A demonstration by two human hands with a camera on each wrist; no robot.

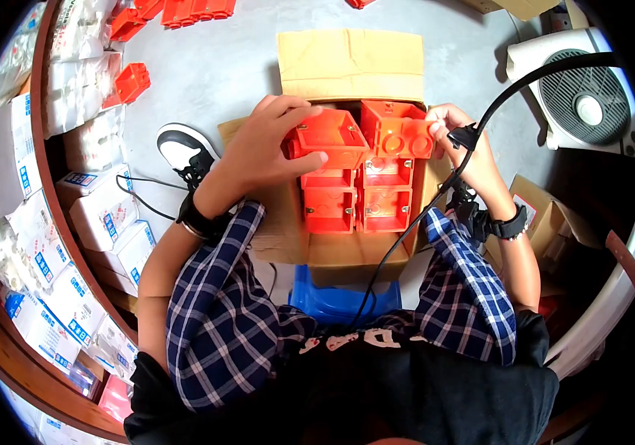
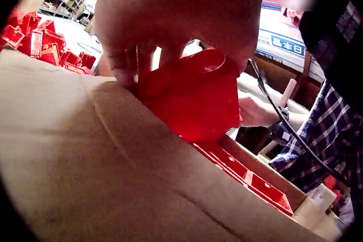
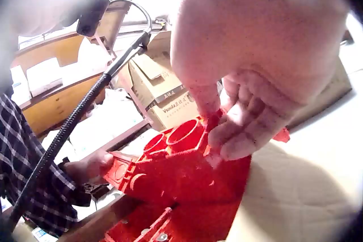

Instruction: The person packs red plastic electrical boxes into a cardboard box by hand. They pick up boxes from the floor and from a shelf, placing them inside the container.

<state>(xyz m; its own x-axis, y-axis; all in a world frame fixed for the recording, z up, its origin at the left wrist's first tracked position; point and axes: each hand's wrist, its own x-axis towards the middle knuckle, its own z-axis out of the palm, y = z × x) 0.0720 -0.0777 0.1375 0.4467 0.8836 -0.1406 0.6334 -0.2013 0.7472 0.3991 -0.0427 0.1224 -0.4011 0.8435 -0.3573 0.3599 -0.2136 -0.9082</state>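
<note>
An opened cardboard box (image 1: pixel 352 259) between the person's legs holds several red plastic electrical back boxes (image 1: pixel 330 208) in two columns. My left hand (image 1: pixel 254 144) grips a red back box (image 1: pixel 332 153) at the upper left of the carton, thumb on the near side and fingers on the far side. At the upper right, my right hand (image 1: pixel 460 141) pinches the edge of another red back box (image 1: pixel 397 137) with round knockouts on its side. In the right wrist view, thumb and fingertips close on a corner of that red back box (image 3: pixel 187 174).
Several loose red boxes (image 1: pixel 130 83) lie on the floor at the far left. White cartons fill a shelf (image 1: pixel 47 222) on the left. A box fan (image 1: pixel 584 93) stands at right. A black cable (image 1: pixel 491 111) crosses near the right hand. A blue stool (image 1: pixel 332 300) is beneath the person.
</note>
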